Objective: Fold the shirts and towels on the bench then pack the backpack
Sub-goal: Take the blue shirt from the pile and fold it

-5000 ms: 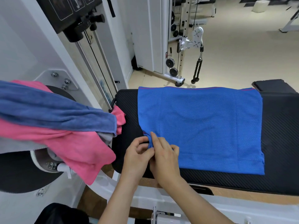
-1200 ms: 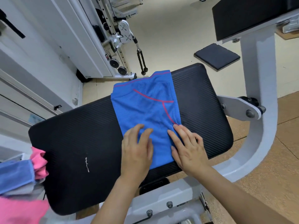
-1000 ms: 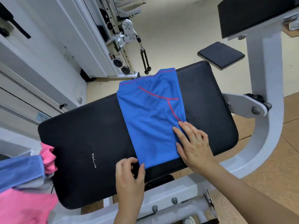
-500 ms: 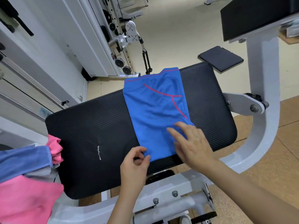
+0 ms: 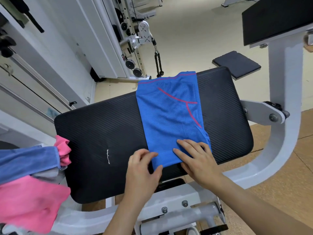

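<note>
A blue mesh shirt [image 5: 171, 122] with red piping lies folded into a narrow strip across the right half of the black bench pad [image 5: 105, 136]. My left hand [image 5: 142, 168] is at the shirt's near left corner and pinches the hem between thumb and fingers. On the near end of the shirt, my right hand [image 5: 196, 158] lies flat with fingers spread. A blue towel [image 5: 28, 161], a pink cloth [image 5: 28, 202] and a bit of grey fabric [image 5: 47, 174] hang in a pile at the left edge. No backpack is in view.
The bench's white steel frame [image 5: 284, 126] curves round on the right and carries a second black pad [image 5: 274, 19] above. A small black pad [image 5: 237, 64] lies on the floor behind. A cable machine with a hanging handle [image 5: 158, 63] stands at the back.
The shirt, spread wide five seconds ago, is now a narrow strip. In the last half second my left hand reached its near left corner and my right hand slid toward the near end.
</note>
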Available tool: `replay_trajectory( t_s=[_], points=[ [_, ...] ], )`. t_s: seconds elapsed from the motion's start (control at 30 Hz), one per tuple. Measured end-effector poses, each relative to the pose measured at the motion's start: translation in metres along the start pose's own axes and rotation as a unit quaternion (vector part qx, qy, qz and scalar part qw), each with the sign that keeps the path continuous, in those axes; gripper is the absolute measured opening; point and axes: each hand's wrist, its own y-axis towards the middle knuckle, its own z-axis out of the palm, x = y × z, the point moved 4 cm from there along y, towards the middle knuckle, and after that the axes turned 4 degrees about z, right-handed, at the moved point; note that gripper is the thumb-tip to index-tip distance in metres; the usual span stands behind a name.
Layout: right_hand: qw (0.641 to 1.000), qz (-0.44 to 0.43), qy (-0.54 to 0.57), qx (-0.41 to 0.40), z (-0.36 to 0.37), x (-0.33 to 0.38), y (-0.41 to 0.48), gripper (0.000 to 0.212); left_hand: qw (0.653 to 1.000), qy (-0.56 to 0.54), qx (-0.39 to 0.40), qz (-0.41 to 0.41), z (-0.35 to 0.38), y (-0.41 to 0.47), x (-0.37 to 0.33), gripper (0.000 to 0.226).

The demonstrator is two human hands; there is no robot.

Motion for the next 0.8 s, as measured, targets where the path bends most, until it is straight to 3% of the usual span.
replay_trajectory(
  t_s=[0.07, 0.13, 0.3, 0.53, 0.8],
  points=[
    [1.0, -0.001, -0.001, -0.001, -0.002, 0.001, 0.002, 0.037, 0.978, 0.153, 0.047, 0.137, 0.017, -0.001, -0.014, 0.056],
    [1.0, -0.007, -0.002, -0.006, -0.004, 0.001, 0.003, 0.037, 0.956, 0.22, 0.089, 0.173, 0.03, 0.004, -0.023, 0.067],
    [0.998, -0.039, -0.019, -0.038, -0.013, -0.006, 0.0, 0.033, 0.93, 0.287, 0.125, 0.194, 0.034, 0.017, -0.024, 0.064],
    [0.996, -0.087, -0.033, -0.014, -0.013, -0.021, -0.017, 0.048, 0.906, 0.322, 0.192, 0.195, 0.03, 0.008, -0.025, 0.06],
    [0.997, -0.073, 0.032, -0.007, -0.031, -0.04, -0.044, 0.032, 0.908, 0.291, 0.246, 0.175, 0.021, -0.005, -0.016, 0.055]
  ],
)
